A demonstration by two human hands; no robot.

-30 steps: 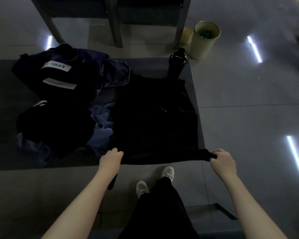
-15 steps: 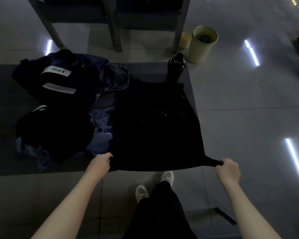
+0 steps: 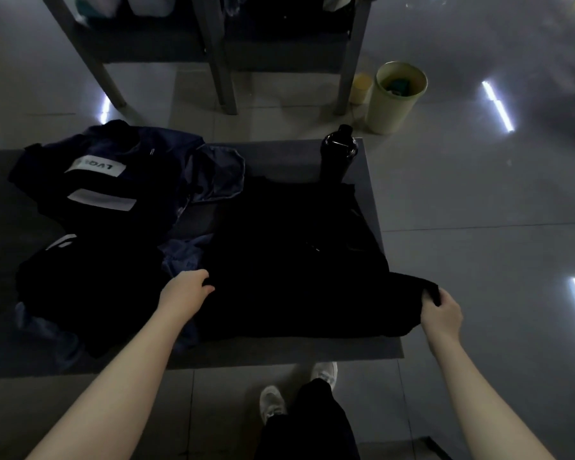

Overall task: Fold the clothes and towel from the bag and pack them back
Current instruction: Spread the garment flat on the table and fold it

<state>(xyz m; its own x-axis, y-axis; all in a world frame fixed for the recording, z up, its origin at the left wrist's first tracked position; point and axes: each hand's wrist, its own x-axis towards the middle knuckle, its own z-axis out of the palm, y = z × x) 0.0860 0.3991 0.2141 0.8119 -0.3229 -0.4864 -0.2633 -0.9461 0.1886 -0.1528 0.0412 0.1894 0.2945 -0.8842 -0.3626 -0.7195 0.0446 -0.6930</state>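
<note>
While the black garment (image 3: 289, 260) lies spread on the right part of the dark table (image 3: 367, 180), the left hand (image 3: 185, 293) pinches its left edge — the right hand (image 3: 440, 312) grips its right corner, fingers curled round the cloth.

Bare forearms, black trousers (image 3: 312, 423) and pale sneakers (image 3: 271, 401) on the person

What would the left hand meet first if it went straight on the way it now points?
The black garment it grips: the left hand points forward and right across it. Beyond that, perhaps the black bottle, though depth is unclear.
</note>
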